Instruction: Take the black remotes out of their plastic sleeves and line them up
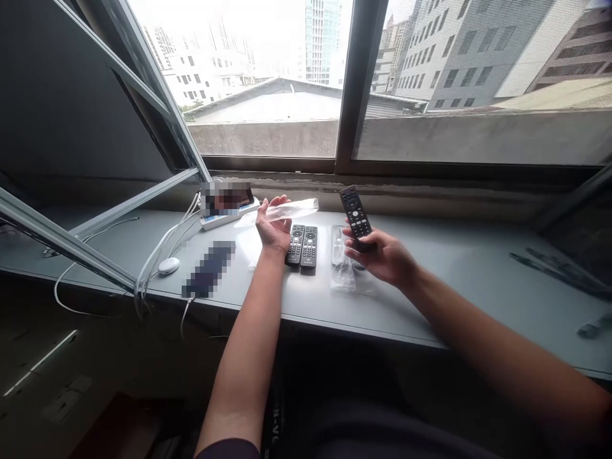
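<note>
My right hand (382, 252) is closed round the lower end of a black remote control (354, 213), held tilted above the table with its buttons showing. In my left hand (276, 231) lies a clear plastic sleeve (294, 209), its end pointing right; the fingers curl up around it. Two more black remotes, a left one (295, 245) and a right one (309, 248), rest side by side on the table just right of my left wrist. Beneath my right hand is a clear plastic bag (340, 261), with its contents partly hidden.
A white power strip (229, 213) with cables stands at the back left, near a white round puck (169, 266) and a blurred-out dark object (209, 271). A metal frame (162, 95) leans at the left. Behind the grey table (459, 255) is a window.
</note>
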Action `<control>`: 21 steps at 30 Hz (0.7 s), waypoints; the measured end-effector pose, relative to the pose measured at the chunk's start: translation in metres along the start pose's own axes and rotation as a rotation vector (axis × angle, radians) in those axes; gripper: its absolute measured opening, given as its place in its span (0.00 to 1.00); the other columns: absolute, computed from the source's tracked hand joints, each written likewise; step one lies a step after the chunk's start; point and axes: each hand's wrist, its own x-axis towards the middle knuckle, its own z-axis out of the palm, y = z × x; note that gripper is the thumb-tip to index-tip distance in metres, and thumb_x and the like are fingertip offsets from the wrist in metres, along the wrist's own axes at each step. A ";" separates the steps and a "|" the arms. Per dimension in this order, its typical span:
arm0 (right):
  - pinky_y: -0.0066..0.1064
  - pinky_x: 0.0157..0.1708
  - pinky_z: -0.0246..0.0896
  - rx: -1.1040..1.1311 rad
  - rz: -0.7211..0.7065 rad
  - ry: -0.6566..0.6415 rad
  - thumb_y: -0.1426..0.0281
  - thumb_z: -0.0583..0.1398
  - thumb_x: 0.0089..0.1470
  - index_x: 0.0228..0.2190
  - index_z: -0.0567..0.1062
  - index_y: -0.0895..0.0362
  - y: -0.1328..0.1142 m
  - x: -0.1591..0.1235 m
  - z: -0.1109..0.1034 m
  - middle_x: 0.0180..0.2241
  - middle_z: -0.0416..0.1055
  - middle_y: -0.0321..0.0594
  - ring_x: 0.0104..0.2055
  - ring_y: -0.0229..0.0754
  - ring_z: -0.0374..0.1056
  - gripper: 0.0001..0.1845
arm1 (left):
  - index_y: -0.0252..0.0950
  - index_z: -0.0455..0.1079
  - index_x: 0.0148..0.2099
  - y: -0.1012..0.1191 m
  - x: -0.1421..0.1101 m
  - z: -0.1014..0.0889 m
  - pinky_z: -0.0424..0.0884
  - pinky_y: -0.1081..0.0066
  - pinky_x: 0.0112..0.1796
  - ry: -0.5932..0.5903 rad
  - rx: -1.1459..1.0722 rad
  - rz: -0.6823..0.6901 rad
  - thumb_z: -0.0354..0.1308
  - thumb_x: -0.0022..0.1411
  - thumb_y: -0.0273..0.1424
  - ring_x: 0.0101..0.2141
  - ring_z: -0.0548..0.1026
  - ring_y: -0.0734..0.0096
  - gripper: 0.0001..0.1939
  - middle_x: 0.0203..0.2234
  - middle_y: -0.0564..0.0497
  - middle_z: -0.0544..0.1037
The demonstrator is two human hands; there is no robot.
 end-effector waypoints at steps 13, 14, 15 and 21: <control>0.28 0.22 0.73 0.194 0.106 -0.150 0.52 0.59 0.72 0.52 0.80 0.56 0.000 0.010 -0.018 0.33 0.67 0.38 0.27 0.39 0.61 0.22 | 0.36 0.81 0.48 -0.006 0.003 0.002 0.77 0.75 0.33 -0.040 0.083 -0.012 0.63 0.71 0.42 0.47 0.86 0.63 0.15 0.49 0.43 0.86; 0.28 0.24 0.75 0.194 0.115 -0.153 0.54 0.61 0.71 0.52 0.80 0.56 0.000 0.009 -0.019 0.33 0.68 0.39 0.28 0.39 0.63 0.21 | 0.36 0.81 0.48 -0.005 0.002 0.002 0.77 0.76 0.33 -0.039 0.083 -0.014 0.63 0.71 0.42 0.47 0.86 0.63 0.15 0.49 0.43 0.86; 0.28 0.25 0.77 0.196 0.123 -0.147 0.55 0.64 0.69 0.52 0.81 0.56 0.000 0.009 -0.020 0.34 0.69 0.39 0.28 0.39 0.64 0.19 | 0.36 0.81 0.48 -0.005 0.002 0.002 0.76 0.76 0.33 -0.037 0.081 -0.017 0.63 0.71 0.42 0.46 0.86 0.63 0.15 0.49 0.43 0.86; 0.18 0.20 0.71 0.267 0.159 -0.054 0.65 0.70 0.64 0.54 0.80 0.48 -0.001 0.006 -0.020 0.45 0.81 0.37 0.24 0.30 0.63 0.17 | 0.36 0.80 0.52 -0.005 0.002 0.001 0.76 0.76 0.31 -0.035 0.057 -0.036 0.63 0.71 0.42 0.44 0.86 0.65 0.16 0.47 0.43 0.87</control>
